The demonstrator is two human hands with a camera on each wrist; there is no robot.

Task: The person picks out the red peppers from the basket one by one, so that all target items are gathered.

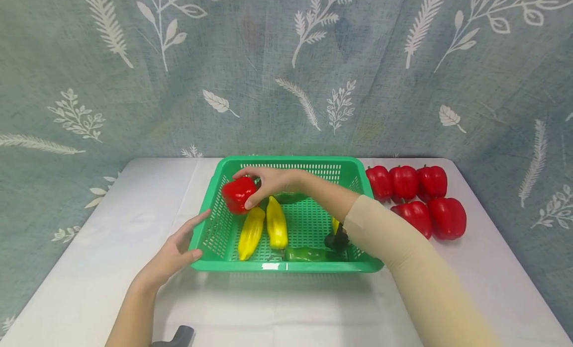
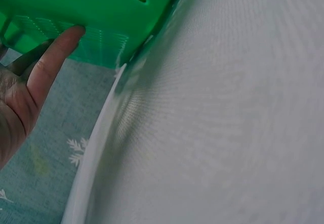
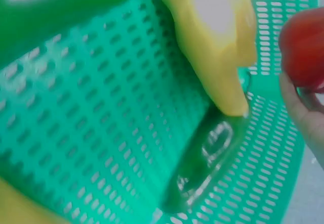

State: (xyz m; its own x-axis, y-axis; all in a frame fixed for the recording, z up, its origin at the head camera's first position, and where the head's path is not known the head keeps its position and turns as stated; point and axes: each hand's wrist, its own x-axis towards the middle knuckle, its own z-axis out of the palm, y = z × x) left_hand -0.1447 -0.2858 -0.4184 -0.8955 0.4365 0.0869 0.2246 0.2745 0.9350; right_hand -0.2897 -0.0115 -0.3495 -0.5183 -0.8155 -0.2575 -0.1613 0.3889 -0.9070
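Observation:
My right hand (image 1: 273, 182) reaches over the green plastic basket (image 1: 233, 265) and grips a red bell pepper (image 1: 237, 194) inside its far left part. The same bell pepper (image 3: 306, 47) shows at the right edge of the right wrist view. My left hand (image 1: 170, 252) is at the basket's left side, fingers extended and thumb by the near corner; contact is unclear. In the basket lie two yellow peppers (image 1: 277, 225), a long green pepper (image 1: 313, 254) along the near wall and another green one (image 1: 291, 197) farther back, partly hidden by my right arm.
Several red bell peppers (image 1: 431, 217) stand on the white table (image 1: 89, 247) right of the basket. A patterned curtain (image 1: 268, 88) hangs behind. A bit of yellow (image 1: 334, 224) peeks out beside my right forearm. A dark grey object (image 1: 181, 335) is by my left wrist.

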